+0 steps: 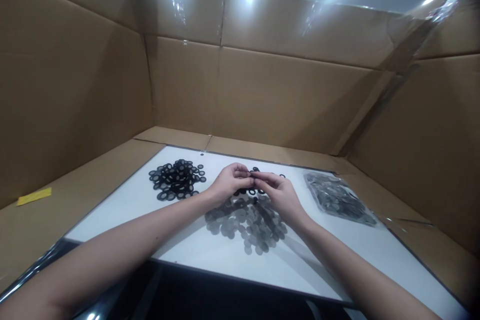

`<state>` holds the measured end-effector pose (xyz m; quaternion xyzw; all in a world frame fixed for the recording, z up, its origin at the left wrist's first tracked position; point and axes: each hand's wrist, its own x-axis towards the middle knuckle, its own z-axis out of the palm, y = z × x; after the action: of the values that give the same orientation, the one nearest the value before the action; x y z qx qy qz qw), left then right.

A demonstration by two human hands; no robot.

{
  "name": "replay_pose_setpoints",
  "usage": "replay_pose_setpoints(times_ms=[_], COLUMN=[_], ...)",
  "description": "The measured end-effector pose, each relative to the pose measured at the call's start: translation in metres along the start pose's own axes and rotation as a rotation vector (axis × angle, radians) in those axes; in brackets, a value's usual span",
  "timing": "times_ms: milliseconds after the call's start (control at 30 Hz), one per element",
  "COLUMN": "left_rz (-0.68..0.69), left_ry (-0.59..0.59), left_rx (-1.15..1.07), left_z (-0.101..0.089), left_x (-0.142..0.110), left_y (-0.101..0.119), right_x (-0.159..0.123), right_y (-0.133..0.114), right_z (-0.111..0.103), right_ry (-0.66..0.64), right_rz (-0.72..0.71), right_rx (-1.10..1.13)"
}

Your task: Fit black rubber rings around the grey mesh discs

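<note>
**Left hand:** bare left hand [229,183] raised over the middle of the board, fingers curled and closed, fingertips pressed toward those of the other hand.
**Right hand:** bare right hand [279,195] angled in from the right, thumb and fingers pinched together, tips almost touching the left fingertips.
**Held item:** small black ring [254,175] apparently gripped between both sets of fingertips, partly hidden, so the exact grip cannot be told.
**Under the hands:** loose black rubber rings [245,191] just beneath the wrists, beside a wide single-layer spread of grey round mesh discs [247,225] toward the near edge.
**Far-left corner:** heap of black rubber O-rings [176,179], laid apart from the discs, seemingly for easy reach by the left hand.
**Right corner:** clear plastic bag of grey discs [337,199] lying flat near the right edge.
**Worktop:** white board [123,217], its pale surface making dark parts easy to see, set inside a brown cardboard enclosure [262,95].
</note>
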<state>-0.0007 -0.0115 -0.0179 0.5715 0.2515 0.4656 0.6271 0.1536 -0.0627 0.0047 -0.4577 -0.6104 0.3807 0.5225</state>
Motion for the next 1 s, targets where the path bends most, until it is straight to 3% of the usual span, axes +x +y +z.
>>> replay_pose_setpoints(times_ms=[200, 433, 633, 833, 1000], left_rz=[0.06, 0.032, -0.037, -0.018, -0.018], left_ry=[-0.022, -0.03, -0.023, 0.024, -0.023], left_rx=[0.092, 0.064, -0.123, -0.208, -0.134], left_z=[-0.0024, -0.002, 0.0013, 0.0041, 0.0008], left_x=[-0.0003, 0.0007, 0.0006, 0.0001, -0.0001], left_y=[0.0066, 0.0039, 0.0005, -0.0027, 0.0015], right_x=[0.0008, -0.0001, -0.0008, -0.0024, -0.0028], right_y=[0.0012, 0.004, 0.0, -0.0016, -0.0021], right_z=[-0.0014, -0.0017, -0.0041, -0.0018, -0.0007], right_ry=[0.013, 0.033, 0.023, 0.03, 0.007], right_rz=[0.071, 0.064, -0.061, -0.157, -0.145], right_rx=[0.06, 0.09, -0.011, -0.118, -0.076])
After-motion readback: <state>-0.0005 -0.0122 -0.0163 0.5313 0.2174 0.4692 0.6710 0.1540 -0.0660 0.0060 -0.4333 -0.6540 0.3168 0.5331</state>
